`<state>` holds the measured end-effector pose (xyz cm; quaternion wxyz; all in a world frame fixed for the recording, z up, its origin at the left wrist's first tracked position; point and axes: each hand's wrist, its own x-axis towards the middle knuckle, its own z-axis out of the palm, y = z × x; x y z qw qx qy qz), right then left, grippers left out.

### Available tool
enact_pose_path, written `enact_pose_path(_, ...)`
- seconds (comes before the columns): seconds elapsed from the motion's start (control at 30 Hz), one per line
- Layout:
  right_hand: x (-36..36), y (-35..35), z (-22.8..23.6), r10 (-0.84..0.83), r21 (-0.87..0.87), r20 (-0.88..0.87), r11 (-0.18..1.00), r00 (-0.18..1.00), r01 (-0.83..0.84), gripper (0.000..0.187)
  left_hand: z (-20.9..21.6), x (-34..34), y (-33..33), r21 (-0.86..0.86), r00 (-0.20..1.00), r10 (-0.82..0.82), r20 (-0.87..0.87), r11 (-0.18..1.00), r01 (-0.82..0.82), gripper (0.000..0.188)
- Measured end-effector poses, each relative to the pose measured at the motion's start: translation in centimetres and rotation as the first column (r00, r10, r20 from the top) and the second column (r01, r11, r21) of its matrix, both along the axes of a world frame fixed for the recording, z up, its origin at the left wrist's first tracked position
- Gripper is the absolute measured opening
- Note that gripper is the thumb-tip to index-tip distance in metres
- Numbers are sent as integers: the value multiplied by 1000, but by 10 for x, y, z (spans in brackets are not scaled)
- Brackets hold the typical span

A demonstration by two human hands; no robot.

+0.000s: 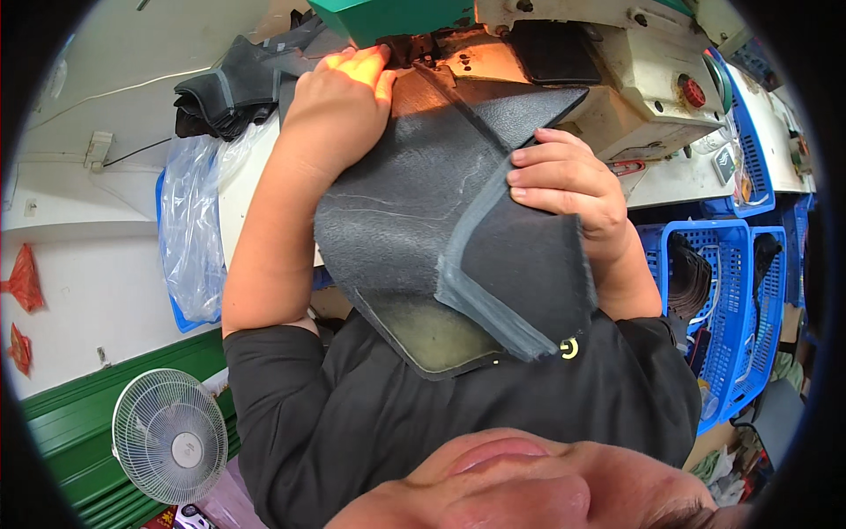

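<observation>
A large black leather piece (pixel 397 194) hangs from the machine bed toward my chest. Grey strips run along its folded edges, and a greenish-yellow patch shows near its lower end. My left hand (pixel 344 101) lies at its upper left edge, fingers together and bent, pressing the leather by the machine's working point under orange light. My right hand (pixel 568 181) grips the right side at a grey-edged seam, fingers on top and thumb hidden. The machine (pixel 634 97) has a green head above and a cream body; its working tip is mostly hidden.
Folded black pieces (pixel 229 88) are heaped left of the machine. Below them, a clear plastic bag (pixel 189 234) hangs over a blue crate. On the right, blue baskets (pixel 736 326) hold dark pieces. A red knob (pixel 692 91) juts from the machine. A white fan (pixel 172 423) stands lower left.
</observation>
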<state>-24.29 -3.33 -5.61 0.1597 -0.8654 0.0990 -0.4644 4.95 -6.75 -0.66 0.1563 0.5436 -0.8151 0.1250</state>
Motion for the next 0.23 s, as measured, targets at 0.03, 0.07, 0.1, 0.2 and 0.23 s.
enact_pose_path(0.03, 2, -1, 1, -4, -7, -18, 1000, 1000, 4, 35, 3, 1, -4, 3, 1000, -5, 0, 1000, 5, 25)
enact_pose_path(0.07, 4, -3, 3, -22, -33, -30, 999, 999, 21, 34, 5, 3, -8, 25, 1000, 5, -7, 1000, -5, 24)
enact_pose_path(0.1, 7, -4, 2, -27, -30, -30, 999, 999, 26, 34, 7, 5, -12, 46, 1000, 15, -13, 999, -14, 23)
enact_pose_path(0.2, 15, -12, 0, -51, -85, -48, 995, 998, 46, 30, 4, 23, -33, 31, 998, -52, 26, 998, 51, 25)
enact_pose_path(0.23, 19, -13, 1, -59, -83, -49, 995, 997, 55, 31, 2, 29, -43, 18, 993, -110, 31, 994, 109, 27)
